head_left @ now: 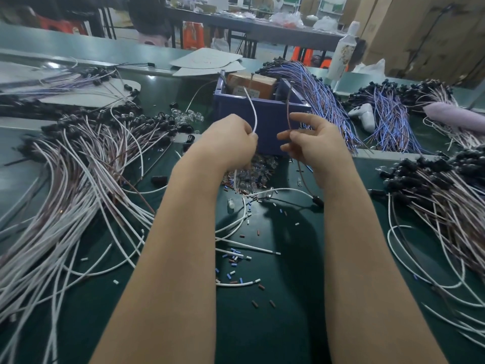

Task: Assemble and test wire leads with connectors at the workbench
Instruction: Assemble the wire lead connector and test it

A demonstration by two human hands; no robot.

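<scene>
Wire leads (pixel 78 166) with black connectors lie heaped on both sides of the desk (pixel 288 298), so much seems done; the left hand (pixel 231 140), fingers curled tight, pinches a white wire (pixel 251 106) arcing up before the blue bin (pixel 262 111); the right hand (pixel 312 143) pinches a brown wire (pixel 288 106) between thumb and forefinger, other fingers loosely spread; this pair looks unjoined and untested, above a pile of small clear parts (pixel 252 172)

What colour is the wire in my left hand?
White; the wire shows best in the head view.
</scene>
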